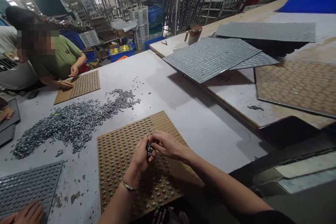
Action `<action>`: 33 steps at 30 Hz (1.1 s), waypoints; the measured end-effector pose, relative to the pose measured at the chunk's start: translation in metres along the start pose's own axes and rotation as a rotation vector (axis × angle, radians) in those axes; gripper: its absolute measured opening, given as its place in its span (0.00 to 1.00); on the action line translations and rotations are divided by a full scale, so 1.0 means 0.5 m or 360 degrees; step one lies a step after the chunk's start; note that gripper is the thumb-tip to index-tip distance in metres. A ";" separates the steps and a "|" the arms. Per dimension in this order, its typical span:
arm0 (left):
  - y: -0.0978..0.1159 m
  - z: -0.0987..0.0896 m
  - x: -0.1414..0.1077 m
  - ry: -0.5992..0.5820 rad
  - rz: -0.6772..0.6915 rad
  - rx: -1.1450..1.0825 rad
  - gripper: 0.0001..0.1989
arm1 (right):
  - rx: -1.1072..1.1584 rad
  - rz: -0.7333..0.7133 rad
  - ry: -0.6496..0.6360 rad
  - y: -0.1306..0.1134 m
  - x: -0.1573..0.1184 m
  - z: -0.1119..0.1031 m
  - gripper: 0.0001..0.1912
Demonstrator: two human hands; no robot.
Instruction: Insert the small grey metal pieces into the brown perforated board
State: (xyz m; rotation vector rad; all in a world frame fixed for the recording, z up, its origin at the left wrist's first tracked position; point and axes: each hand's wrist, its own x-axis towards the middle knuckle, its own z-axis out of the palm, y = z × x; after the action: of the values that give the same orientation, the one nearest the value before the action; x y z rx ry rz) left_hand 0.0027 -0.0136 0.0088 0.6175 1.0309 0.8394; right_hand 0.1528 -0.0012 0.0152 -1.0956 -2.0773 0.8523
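A small handful of dark grey, shiny oval pieces (149, 150) sits in my left hand (140, 155), whose fingers are curled around them. My right hand (168, 143) reaches over from the right, its fingers bent together and touching the handful; what they pinch is hidden. Both hands hover over a brown grooved board (166, 123). Rows of the same oval pieces cover the board's left and middle parts, while grooves along its right side are bare. My forearms and the shadow beneath them hide some of its near part.
A big loose pile of oval pieces (76, 120) spreads across the white table (162, 91). Across it, a co-worker in a green shirt (61, 50) works over another board (89, 82). Another person's hand (30, 213) rests on a grey filled panel (28, 185). Panels (212, 56) lie stacked on the right-hand table.
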 end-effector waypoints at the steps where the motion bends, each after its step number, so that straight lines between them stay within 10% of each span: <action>1: 0.000 -0.001 -0.003 -0.0002 -0.0002 -0.0014 0.25 | 0.0058 0.0024 0.0018 -0.002 -0.002 0.000 0.04; 10: -0.006 -0.020 -0.014 -0.0142 -0.0015 -0.0018 0.18 | 0.0297 0.0216 0.0396 -0.001 -0.025 0.008 0.04; 25: -0.012 -0.020 -0.011 -0.0190 -0.0079 0.0027 0.21 | 0.0854 0.0360 0.0208 0.019 -0.039 0.015 0.11; 33: -0.020 -0.031 -0.013 -0.0128 -0.0099 -0.0131 0.19 | 0.1038 0.0747 0.0586 0.065 -0.015 -0.003 0.11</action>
State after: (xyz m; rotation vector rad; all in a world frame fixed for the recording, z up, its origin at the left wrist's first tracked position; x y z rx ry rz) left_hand -0.0101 -0.0236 -0.0022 0.5424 0.9337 0.7922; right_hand 0.1721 0.0070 -0.0110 -1.2495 -1.1205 1.3133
